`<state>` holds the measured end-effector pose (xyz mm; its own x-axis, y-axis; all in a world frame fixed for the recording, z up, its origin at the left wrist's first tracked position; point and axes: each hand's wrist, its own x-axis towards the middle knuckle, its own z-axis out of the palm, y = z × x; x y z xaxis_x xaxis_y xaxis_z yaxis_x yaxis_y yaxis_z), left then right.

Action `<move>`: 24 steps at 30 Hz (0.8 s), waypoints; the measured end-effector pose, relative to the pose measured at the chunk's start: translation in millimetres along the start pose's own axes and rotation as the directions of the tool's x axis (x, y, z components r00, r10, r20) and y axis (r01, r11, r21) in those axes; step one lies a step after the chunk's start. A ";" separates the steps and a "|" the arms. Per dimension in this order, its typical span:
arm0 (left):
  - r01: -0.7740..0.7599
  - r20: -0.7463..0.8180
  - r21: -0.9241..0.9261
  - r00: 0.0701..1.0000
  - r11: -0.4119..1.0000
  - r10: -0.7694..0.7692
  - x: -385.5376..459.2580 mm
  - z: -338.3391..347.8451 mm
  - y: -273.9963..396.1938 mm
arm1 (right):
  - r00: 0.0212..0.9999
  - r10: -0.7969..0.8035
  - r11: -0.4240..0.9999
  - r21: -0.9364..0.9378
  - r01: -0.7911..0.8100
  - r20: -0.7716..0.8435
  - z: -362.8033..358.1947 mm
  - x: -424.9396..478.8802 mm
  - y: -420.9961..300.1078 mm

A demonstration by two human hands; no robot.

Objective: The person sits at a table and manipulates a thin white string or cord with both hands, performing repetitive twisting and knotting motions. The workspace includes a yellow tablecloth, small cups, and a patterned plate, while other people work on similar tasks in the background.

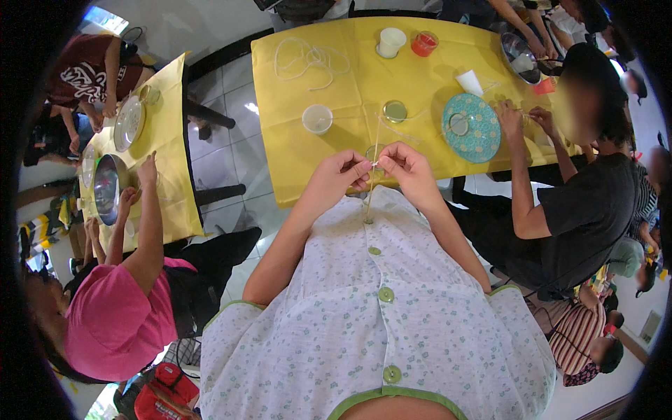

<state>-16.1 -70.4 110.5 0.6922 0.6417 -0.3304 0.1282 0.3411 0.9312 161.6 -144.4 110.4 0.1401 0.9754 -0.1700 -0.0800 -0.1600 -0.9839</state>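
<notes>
Just past the table's front edge, my left hand (340, 173) and my right hand (407, 170) meet fingertip to fingertip. Between them runs a thin wooden stick (370, 197), pointing away from me. A white string (374, 165) is wrapped around the stick where my fingertips pinch. My left thumb and fingers grip the string and stick; my right thumb and index finger pinch the string's other side. Partly hidden behind my hands is a clear glass jar (374, 151). A gold metal lid (395, 111) lies beyond it, with loose string (397, 131) nearby.
The yellow-covered table (294, 173) holds a white cup (317, 119), coiled white string (311, 60), another white cup (391, 42), a glass of red material (424, 43) and a teal patterned plate (471, 127). A person in black (583, 210) works at right; one in pink (121, 320) at left.
</notes>
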 end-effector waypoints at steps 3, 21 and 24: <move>-0.014 -0.026 0.053 1.000 0.998 0.016 -1.6 0.6 4.0 | 1.000 -0.005 0.999 0.050 0.004 0.007 1.8 -1.1 -3.6; -0.187 -0.186 0.373 0.945 0.909 0.270 -0.4 17.5 10.0 | 0.980 -0.075 0.994 -0.090 0.060 -0.182 11.5 -2.0 2.5; -0.196 -0.183 0.428 0.937 0.882 0.297 1.3 16.1 4.7 | 0.970 -0.106 0.994 -0.060 0.095 -0.218 13.2 -0.5 7.3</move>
<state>-3.2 -79.1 116.9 0.5569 0.8283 -0.0614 0.2813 -0.1185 0.9523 147.9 -144.1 104.0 0.3593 0.9304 -0.0725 -0.0067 -0.0751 -0.9972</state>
